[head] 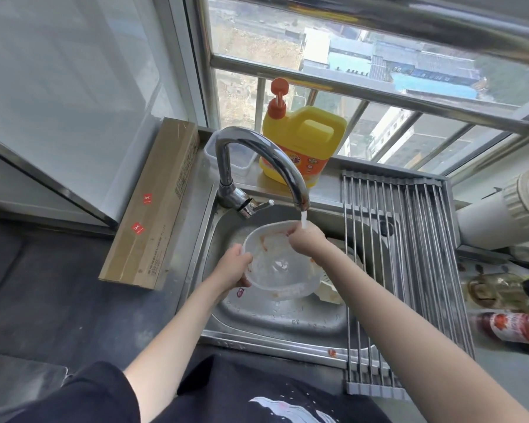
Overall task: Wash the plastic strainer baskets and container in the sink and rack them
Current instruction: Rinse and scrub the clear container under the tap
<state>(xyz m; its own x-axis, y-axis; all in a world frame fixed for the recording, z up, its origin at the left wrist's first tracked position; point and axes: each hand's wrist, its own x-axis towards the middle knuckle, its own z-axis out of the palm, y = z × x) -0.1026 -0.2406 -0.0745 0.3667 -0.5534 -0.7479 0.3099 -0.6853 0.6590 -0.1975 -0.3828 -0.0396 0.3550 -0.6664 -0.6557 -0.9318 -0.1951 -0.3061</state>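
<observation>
Steel sink (214,303), tap running, both hands (234,265) gripping stained plastic container (280,270) under water (303,221)

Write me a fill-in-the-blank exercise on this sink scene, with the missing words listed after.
1. The left hand grips the rim of the clear plastic container, smeared with ____ residue.
2. Water from the curved chrome faucet falls onto the ____ hand.
3. The yellow detergent jug has an ____ pump.
4. The roll-up metal drying rack spans the ____ side of the steel sink.

Missing words: red; right; orange; right
</observation>
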